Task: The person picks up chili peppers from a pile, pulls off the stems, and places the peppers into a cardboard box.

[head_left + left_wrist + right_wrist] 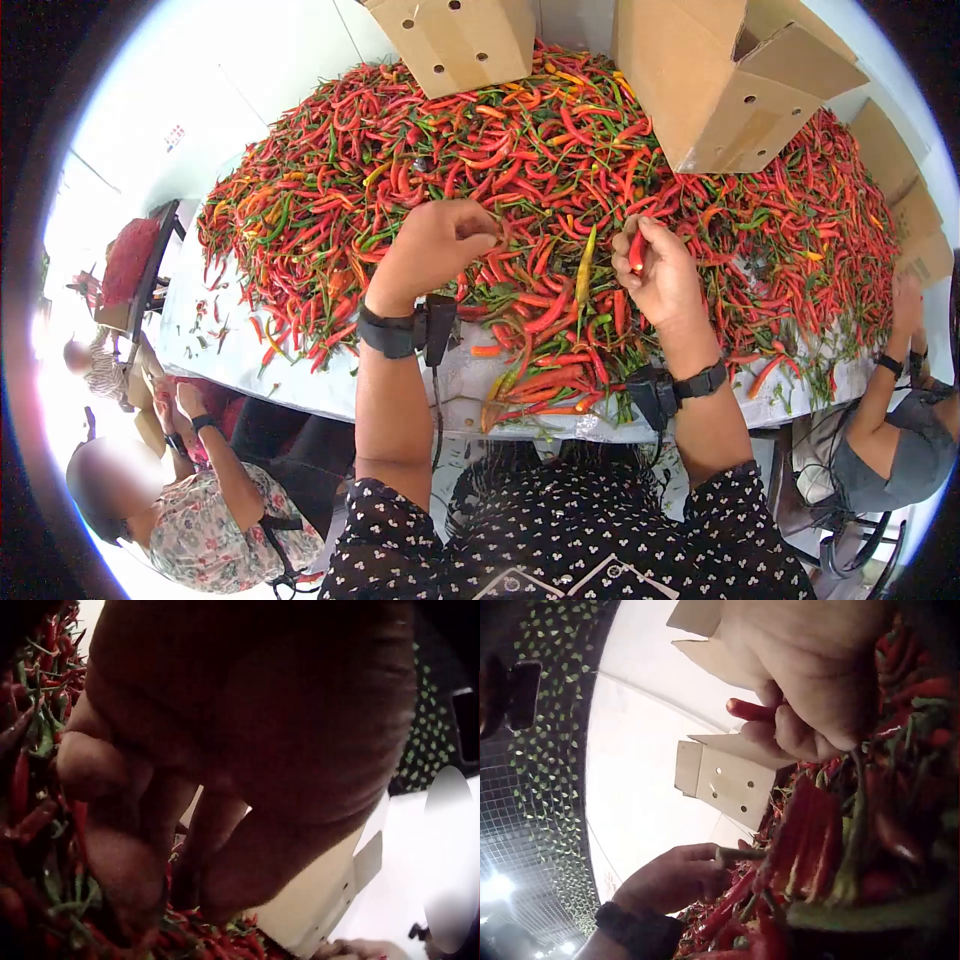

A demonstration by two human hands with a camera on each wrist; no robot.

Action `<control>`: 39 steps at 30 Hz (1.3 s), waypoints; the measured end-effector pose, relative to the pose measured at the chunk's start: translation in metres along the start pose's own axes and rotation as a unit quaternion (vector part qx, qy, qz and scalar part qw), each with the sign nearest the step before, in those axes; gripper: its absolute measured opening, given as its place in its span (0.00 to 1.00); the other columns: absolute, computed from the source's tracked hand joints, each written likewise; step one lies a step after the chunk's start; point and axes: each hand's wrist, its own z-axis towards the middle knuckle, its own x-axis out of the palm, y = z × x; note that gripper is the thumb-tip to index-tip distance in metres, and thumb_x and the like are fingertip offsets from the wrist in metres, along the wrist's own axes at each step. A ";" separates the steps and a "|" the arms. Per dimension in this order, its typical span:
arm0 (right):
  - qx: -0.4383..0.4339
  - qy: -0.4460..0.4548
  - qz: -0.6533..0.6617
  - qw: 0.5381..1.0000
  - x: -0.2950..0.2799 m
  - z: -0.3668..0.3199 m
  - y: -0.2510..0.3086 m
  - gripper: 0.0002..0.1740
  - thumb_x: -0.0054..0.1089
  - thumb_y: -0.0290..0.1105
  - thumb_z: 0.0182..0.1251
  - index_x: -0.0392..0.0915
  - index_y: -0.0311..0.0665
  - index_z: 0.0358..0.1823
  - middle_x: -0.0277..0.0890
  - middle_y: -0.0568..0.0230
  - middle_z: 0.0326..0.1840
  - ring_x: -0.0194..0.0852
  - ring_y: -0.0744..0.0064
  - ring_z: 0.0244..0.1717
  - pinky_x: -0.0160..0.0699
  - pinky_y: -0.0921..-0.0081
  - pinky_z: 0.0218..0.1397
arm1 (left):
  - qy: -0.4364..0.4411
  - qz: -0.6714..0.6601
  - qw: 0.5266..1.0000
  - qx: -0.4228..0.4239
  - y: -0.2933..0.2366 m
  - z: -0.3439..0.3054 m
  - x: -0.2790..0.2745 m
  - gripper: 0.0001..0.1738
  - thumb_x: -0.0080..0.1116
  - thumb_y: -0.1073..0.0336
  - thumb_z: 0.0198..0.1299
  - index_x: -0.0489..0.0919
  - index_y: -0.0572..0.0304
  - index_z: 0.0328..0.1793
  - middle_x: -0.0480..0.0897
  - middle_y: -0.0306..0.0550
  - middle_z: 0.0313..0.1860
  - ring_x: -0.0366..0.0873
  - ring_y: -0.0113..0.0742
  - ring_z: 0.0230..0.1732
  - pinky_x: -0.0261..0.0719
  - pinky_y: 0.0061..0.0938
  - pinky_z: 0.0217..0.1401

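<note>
A heap of chili peppers [330,185], mostly red with green stems, covers the table. My right hand [664,275] pinches a red chili pepper [751,710] between thumb and fingers, its stemless end showing in the right wrist view. My left hand [435,250] hangs over the near middle of the heap, thumb and fingers bent downward, fingertips right at the peppers. In the left wrist view the hand's own fingers hide the fingertips, and I cannot tell whether they pinch a pepper. Between my hands a long yellow-green pepper [586,268] points away from me.
Two cardboard boxes with round holes, one at the back middle [470,50] and one at the back right [700,100], stand among the peppers. Loose peppers lie along the near edge of the pale tabletop [330,385]. Other people sit at left [230,510] and right [905,440].
</note>
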 end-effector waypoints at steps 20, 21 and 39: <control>0.012 0.044 -0.092 0.995 0.006 -0.004 -0.001 0.09 0.53 0.36 0.64 0.70 0.39 0.31 0.68 0.69 0.22 0.62 0.80 0.18 0.57 0.85 0.16 | 0.040 0.171 0.980 0.095 0.004 0.019 0.051 0.13 0.59 0.59 0.47 0.78 0.63 0.30 0.78 0.54 0.27 0.77 0.51 0.31 0.74 0.38 0.33; 0.012 0.044 -0.092 0.995 0.006 -0.004 -0.001 0.09 0.53 0.36 0.64 0.70 0.39 0.31 0.68 0.69 0.22 0.62 0.80 0.18 0.57 0.85 0.16 | 0.056 0.193 0.976 0.087 0.002 0.019 0.052 0.13 0.58 0.58 0.48 0.79 0.63 0.29 0.78 0.54 0.26 0.77 0.52 0.31 0.73 0.38 0.32; -0.027 0.090 -0.197 0.976 0.009 -0.005 -0.008 0.04 0.54 0.29 0.61 0.71 0.37 0.34 0.62 0.75 0.17 0.56 0.86 0.14 0.51 0.87 0.16 | 0.162 -0.249 0.953 0.055 -0.011 0.013 0.053 0.09 0.49 0.72 0.59 0.74 0.63 0.44 0.76 0.34 0.31 0.71 0.19 0.30 0.72 0.17 0.33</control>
